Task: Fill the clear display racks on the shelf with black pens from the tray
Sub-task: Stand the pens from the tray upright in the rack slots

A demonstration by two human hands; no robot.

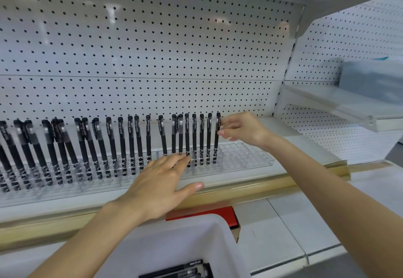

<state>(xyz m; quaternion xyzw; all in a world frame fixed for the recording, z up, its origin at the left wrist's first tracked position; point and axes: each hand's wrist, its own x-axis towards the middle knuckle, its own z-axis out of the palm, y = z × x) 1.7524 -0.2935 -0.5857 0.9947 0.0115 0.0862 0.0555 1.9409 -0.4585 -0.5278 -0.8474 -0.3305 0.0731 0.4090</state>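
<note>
Pinching the cap end of a slim black pen w/ white print [218, 122] between thumb & fingertips of my right grip [244, 128]. The pen stands nearly upright, tip down in the clear plastic display rack [246, 157], at the 3 o'clock end of the row. The rack's bare cells carry on toward 3 o'clock. My left grip [161, 184] lies flat, fingers straight & apart, clamped on nothing, tips touching the rack front at abt 8 o'clock of that pen. A row of matching black pens [130, 142] runs off toward 9 o'clock, all on the white shelf [250, 175] before a white pegboard back [152, 48]. At 6 o'clock, below the shelf edge, sits the white plastic tray [174, 240] w/ more loose black pens [185, 269] lying in it.
</note>
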